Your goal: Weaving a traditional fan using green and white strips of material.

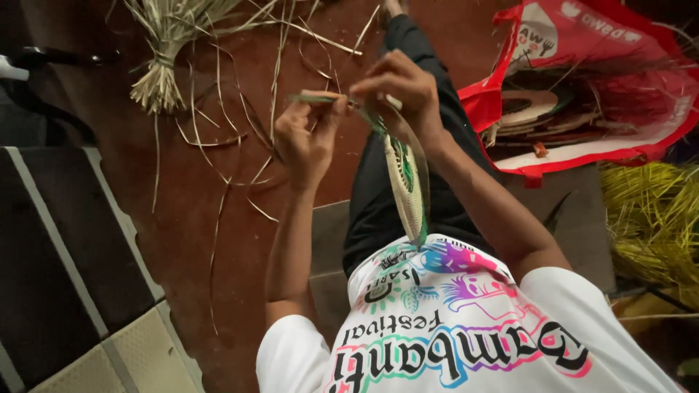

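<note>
The woven disc (pixel 406 182), a flat coiled piece in pale straw with green and dark bands, stood on edge over the person's lap near the centre of the view. The right hand (pixel 400 91) was pinched closed on its upper rim at about 12 o'clock. The left hand (pixel 306 138), at 10 o'clock from the disc, was closed on a thin green strand (pixel 309 97) running to that rim. A bundle of dry straw (pixel 164 58) and loose stalks lay on the reddish-brown floor (pixel 189 218) at 10 o'clock. A red bag (pixel 590 87) holding more woven pieces sat at 2 o'clock, yellow fibre (pixel 648 218) at 3 o'clock.
</note>
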